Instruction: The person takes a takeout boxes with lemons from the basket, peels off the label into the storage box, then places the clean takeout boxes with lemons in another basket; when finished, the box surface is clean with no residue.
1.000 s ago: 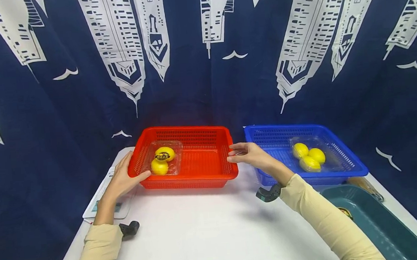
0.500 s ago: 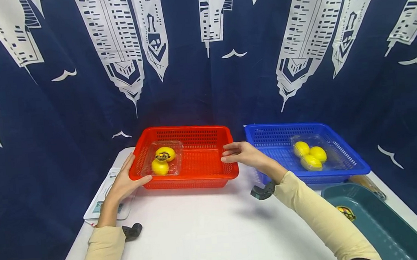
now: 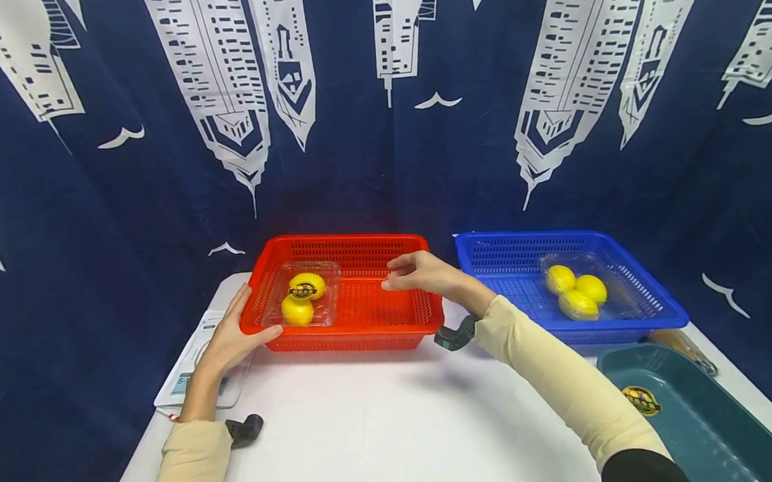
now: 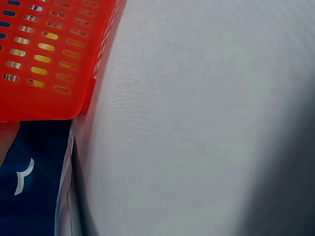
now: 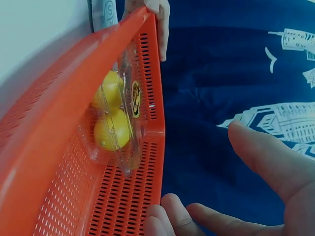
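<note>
A red plastic basket [image 3: 370, 303] stands at the back of the white table. Inside its left part is a clear plastic box [image 3: 329, 313] with yellow lemons [image 3: 298, 310] and a round black-and-yellow label. My left hand [image 3: 231, 344] rests at the basket's front left corner, fingers along the left wall and thumb at the front rim. Over the basket's right part hovers my right hand [image 3: 426, 276], thumb apart from the loosely bent fingers, with nothing between them. In the right wrist view its fingertips [image 5: 172, 211] appear near the basket's rim; contact is unclear.
A blue basket [image 3: 499, 289] with a clear box of three lemons [image 3: 577, 294] stands to the right. In front of it lies a dark teal tray [image 3: 692, 413] with a round label inside. A white flat item [image 3: 192, 370] lies at left. A patterned blue curtain [image 3: 353, 168] hangs behind.
My right hand has moved left, from the red basket's right edge to above its inside. The left hand stays at the left corner. The baskets and lemons have not moved.
</note>
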A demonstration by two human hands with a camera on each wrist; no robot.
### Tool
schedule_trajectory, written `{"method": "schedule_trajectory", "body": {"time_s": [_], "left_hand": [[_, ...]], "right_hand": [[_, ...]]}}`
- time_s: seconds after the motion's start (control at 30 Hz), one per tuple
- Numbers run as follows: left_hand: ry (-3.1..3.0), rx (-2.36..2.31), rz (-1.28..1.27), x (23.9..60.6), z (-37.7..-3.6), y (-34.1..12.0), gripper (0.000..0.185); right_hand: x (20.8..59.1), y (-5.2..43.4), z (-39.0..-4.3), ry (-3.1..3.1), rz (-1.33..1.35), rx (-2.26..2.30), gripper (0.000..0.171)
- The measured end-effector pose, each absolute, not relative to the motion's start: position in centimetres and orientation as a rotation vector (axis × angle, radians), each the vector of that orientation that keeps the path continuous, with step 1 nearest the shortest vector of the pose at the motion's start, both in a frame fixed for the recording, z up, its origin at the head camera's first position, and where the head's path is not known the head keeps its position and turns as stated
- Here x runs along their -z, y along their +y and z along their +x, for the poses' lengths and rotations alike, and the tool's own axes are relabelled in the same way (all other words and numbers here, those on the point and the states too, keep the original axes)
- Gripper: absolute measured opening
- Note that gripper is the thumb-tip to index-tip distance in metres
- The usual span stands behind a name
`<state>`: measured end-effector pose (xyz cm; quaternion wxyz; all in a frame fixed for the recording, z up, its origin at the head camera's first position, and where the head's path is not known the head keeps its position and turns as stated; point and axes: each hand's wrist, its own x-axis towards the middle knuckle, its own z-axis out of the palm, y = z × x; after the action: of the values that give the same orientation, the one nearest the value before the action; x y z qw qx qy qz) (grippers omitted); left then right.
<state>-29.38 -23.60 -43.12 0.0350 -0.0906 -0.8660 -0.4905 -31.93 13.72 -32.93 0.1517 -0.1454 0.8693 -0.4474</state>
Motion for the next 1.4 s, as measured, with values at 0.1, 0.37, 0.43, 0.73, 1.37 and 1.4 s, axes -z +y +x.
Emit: {"method": "schedule_trajectory", "body": {"time_s": [0.1,0.37,0.43,0.73,1.37,1.4], "left_hand": [[-2.683,1.492,-0.259,43.2,-29.3,-23.4,0.110],[-2.698,1.475,-0.246,43.3,-29.4,-23.4,0.110],[-2.687,1.483,-0.253,43.2,-29.5,-23.6,0.108],[-2.702,1.449,-0.250,43.1,-29.4,-23.7,0.109],[-2.689,1.450,-0.254,43.6,-29.6,-23.5,0.107],[-2.686,1.455,-0.256,43.6,-29.6,-23.5,0.107]], "right_hand": [[33.2,12.9,-32.8,2.441,-0.422,1.319,0.066],[34.4,10.5,-35.8,2.236,-0.314,1.519,0.067],[34.8,9.8,-36.5,2.191,-0.304,1.565,0.066],[35.9,7.5,-38.4,2.143,-0.281,1.628,0.045],[37.7,4.7,-39.7,2.140,-0.113,1.558,0.034],[37.8,4.7,-39.7,2.148,-0.110,1.540,0.032]]}}
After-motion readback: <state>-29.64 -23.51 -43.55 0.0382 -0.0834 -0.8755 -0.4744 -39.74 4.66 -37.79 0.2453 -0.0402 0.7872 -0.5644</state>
